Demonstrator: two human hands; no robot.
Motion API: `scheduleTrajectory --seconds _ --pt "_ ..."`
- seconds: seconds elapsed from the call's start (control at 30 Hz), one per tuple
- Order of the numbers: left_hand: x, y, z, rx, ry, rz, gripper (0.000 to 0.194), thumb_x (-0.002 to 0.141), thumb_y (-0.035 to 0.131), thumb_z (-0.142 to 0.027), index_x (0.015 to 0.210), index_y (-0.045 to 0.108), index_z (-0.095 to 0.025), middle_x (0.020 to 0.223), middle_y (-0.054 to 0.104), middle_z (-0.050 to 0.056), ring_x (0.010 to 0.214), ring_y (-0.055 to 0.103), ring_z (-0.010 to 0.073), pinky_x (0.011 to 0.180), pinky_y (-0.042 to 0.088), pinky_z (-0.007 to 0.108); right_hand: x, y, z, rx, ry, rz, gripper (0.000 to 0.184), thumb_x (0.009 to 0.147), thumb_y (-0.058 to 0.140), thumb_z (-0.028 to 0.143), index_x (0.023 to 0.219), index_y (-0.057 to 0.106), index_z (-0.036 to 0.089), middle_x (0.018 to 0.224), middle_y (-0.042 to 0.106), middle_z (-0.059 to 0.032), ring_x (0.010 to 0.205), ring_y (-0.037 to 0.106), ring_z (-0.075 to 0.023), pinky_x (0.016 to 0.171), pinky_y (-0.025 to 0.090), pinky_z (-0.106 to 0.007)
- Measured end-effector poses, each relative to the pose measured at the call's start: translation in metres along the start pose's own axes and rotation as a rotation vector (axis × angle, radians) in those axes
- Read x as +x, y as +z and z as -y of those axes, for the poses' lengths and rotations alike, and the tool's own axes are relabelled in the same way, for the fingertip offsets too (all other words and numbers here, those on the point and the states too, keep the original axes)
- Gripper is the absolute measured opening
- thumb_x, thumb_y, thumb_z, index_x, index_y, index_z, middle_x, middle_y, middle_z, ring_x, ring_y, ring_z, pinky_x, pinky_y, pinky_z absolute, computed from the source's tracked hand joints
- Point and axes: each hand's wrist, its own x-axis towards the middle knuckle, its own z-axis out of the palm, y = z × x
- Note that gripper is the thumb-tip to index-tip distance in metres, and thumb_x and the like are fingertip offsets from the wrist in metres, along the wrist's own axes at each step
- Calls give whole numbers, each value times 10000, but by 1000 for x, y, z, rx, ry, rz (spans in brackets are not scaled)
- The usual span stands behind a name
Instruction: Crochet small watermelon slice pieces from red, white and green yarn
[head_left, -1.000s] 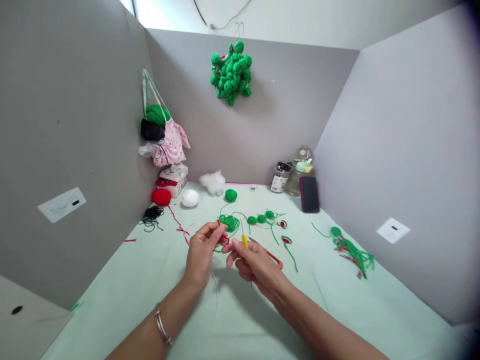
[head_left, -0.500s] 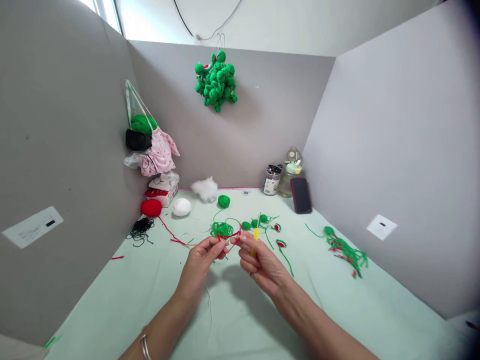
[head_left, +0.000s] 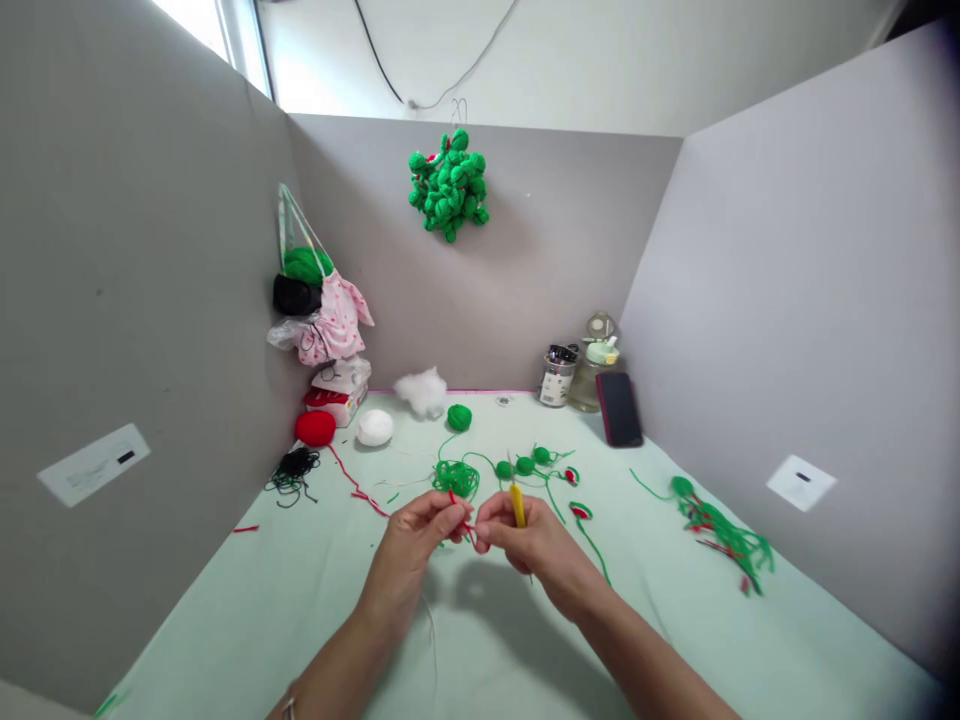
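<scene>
My left hand (head_left: 431,525) is closed in a pinch on red yarn (head_left: 453,497) above the middle of the table. Close beside it, my right hand (head_left: 521,530) has its thumb and forefinger pressed together at the red strand. A crochet hook (head_left: 518,505) with a yellow grip is tucked in the right hand, its thin metal shaft pointing up. The red strand runs off leftward to a red yarn ball (head_left: 315,428). Just beyond my hands lies a loose tangle of green yarn (head_left: 456,479), joined to a green ball (head_left: 460,417). My fingers partly hide the red work.
Small green crocheted balls (head_left: 525,466) and watermelon-like pieces (head_left: 580,511) lie right of centre. A green and red yarn bundle (head_left: 720,530) is farther right. White stuffing (head_left: 422,392), a white ball (head_left: 375,428), a can (head_left: 556,382) and a phone (head_left: 620,410) stand toward the back.
The red yarn, earlier stretched in a loop between my hands, is now gathered close at the fingertips. My right hand has turned, and the view has shifted slightly.
</scene>
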Motion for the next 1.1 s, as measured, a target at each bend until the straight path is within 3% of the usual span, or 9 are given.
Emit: scheduleTrajectory --seconds 0.1,0.37,0.53,0.67,0.8,0.9,1.0,1.1 --pt "-1 2 2 17 8 41 327 712 892 -540 622 774 -249 649 659 14 713 580 210 787 494 344 -3 7 -3 -82 25 79 165 683 861 306 638 749 192 614 672 -2 511 295 -79 496 110 -288" --pt "2 -2 10 61 0 25 350 683 915 -561 651 762 -248 640 640 -7 632 542 185 689 454 327 -9 8 -4 -109 20 187 282 736 870 453 651 762 207 617 628 13 502 256 -78 489 134 -297" --pt "0 -2 10 54 1 35 462 823 774 -701 855 797 -241 710 676 3 665 587 177 723 470 317 -6 8 1 15 6 66 363 715 896 511 683 726 192 615 612 28 460 207 -48 489 101 -290" --pt "-1 0 9 47 -26 85 484 776 820 -705 842 785 -227 817 751 45 691 629 178 724 489 317 -2 4 2 23 -26 -66 375 670 912 516 749 739 193 644 634 23 451 210 -43 483 114 -284" --pt "1 -1 12 56 -73 106 427 683 943 -583 865 795 -226 830 783 48 695 670 178 705 482 307 -2 3 0 -134 -124 -116 288 741 846 484 771 774 206 619 630 13 498 361 -95 513 273 -287" --pt "3 -2 17 50 -108 92 422 665 959 -540 869 791 -211 774 767 34 677 678 172 692 481 299 -3 4 0 -205 -194 -93 261 789 800 469 736 775 214 676 675 -16 639 552 -168 657 432 -327" --pt "3 -2 21 28 -134 71 412 654 968 -499 862 774 -200 723 737 10 654 671 157 674 479 282 -3 5 0 -223 -210 -91 240 779 803 451 740 780 215 707 684 -18 720 599 -196 731 468 -346" --pt "1 -1 22 -13 -147 63 393 666 959 -488 796 726 -200 736 728 -2 656 658 139 679 496 271 -2 5 -3 -222 -218 -98 234 764 814 429 869 798 220 697 663 10 709 592 -186 728 473 -338"
